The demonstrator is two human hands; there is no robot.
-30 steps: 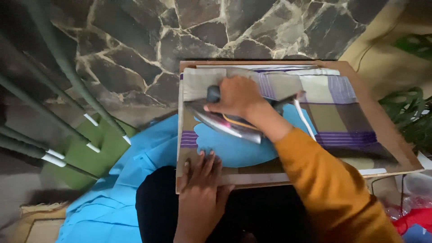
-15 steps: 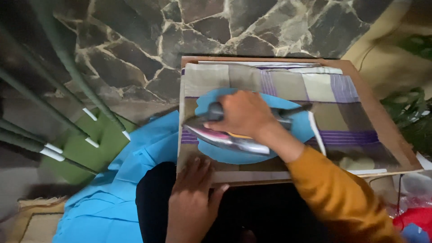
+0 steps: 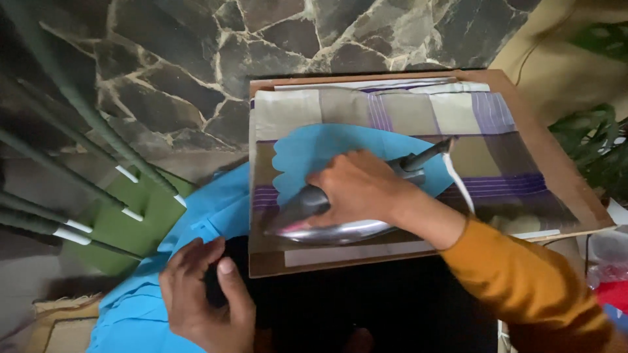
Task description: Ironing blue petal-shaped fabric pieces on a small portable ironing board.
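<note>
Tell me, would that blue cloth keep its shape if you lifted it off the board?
Probably not. The blue cloth drapes off the board in soft folds by the left hand, so it looks floppy and light. Under the iron in the right hand it lies flat, so it likely slides easily.

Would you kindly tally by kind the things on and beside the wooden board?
Clothes iron: 1
Blue garment: 1
Checked cloth: 1
Wooden board: 1
Hands: 2, left hand, right hand
Total: 6
</note>
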